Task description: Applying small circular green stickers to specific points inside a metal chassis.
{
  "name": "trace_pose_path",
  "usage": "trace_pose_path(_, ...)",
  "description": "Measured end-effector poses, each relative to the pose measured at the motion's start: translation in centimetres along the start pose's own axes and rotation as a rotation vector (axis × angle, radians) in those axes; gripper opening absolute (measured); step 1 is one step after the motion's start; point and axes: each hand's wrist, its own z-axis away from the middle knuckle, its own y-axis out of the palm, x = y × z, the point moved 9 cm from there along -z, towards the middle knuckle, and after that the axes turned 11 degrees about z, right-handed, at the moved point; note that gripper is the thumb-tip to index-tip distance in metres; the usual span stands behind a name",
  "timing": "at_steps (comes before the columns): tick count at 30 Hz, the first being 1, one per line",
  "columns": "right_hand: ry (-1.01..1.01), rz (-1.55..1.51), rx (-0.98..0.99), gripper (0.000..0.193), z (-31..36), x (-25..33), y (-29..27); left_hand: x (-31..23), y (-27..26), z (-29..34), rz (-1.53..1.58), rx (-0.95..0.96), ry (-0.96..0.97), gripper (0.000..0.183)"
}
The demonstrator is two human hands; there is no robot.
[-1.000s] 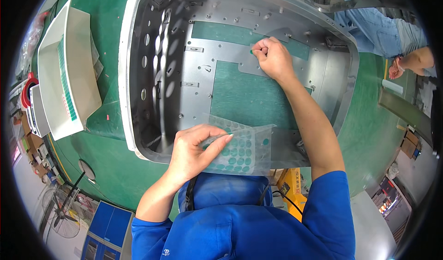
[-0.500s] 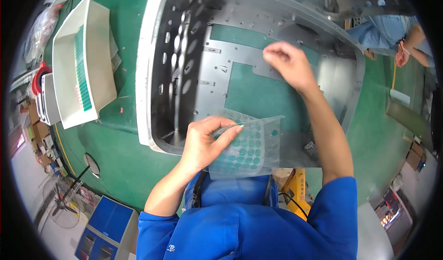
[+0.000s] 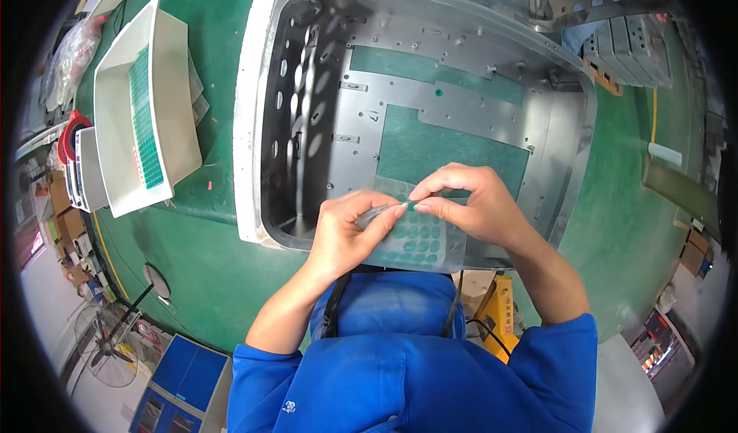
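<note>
My left hand (image 3: 344,229) pinches the folded upper edge of a clear sheet of green round stickers (image 3: 419,247). The sheet hangs over the near rim of a large grey metal housing (image 3: 363,112) with rectangular cut-outs. My right hand (image 3: 478,202) is closed at the same edge, thumb and forefinger pinching a small green round sticker (image 3: 410,205) beside the left fingertips. Whether that sticker is still attached to the sheet is hard to see. A single green dot (image 3: 439,92) sits on the housing's inner metal strip, beyond both hands.
On the green surface at the left stands a cream bin (image 3: 173,102) holding a green gridded sheet (image 3: 141,118). Another perforated metal part (image 3: 607,3) lies at the far right, near grey boxes (image 3: 630,49). A yellow machine part (image 3: 500,310) shows beside my body.
My right hand has come back from above the housing's inner strip to the sticker sheet in my left hand. The green dot on that strip is now visible. The person at far right is out of view.
</note>
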Motion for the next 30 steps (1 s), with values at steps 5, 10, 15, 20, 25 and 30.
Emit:
trace_pose_path(5,-0.055,0.150,-0.110,0.011,0.5,0.8,-0.1,-0.1,0.0,-0.2,-0.059,0.005,-0.002,0.009)
trace_pose_path(10,-0.330,0.494,-0.288,0.015,1.4,3.1,0.0,0.2,-0.1,-0.4,-0.062,0.001,-0.004,0.010)
trace_pose_path(15,-0.590,0.685,-0.464,0.023,2.9,4.4,0.7,0.4,-0.2,-0.4,-0.043,-0.019,-0.035,0.010)
trace_pose_path(20,-0.578,0.691,-0.450,0.027,2.9,4.1,0.8,0.6,-0.3,-0.4,-0.057,-0.018,-0.041,0.011)
trace_pose_path(25,-0.151,0.266,-0.208,0.018,1.0,1.5,0.1,0.0,-0.4,-0.4,-0.055,-0.004,-0.005,0.011)
trace_pose_path(30,0.087,-0.046,-0.055,0.010,0.9,-0.5,0.5,-0.8,-0.1,-0.2,0.019,0.016,0.064,0.009)
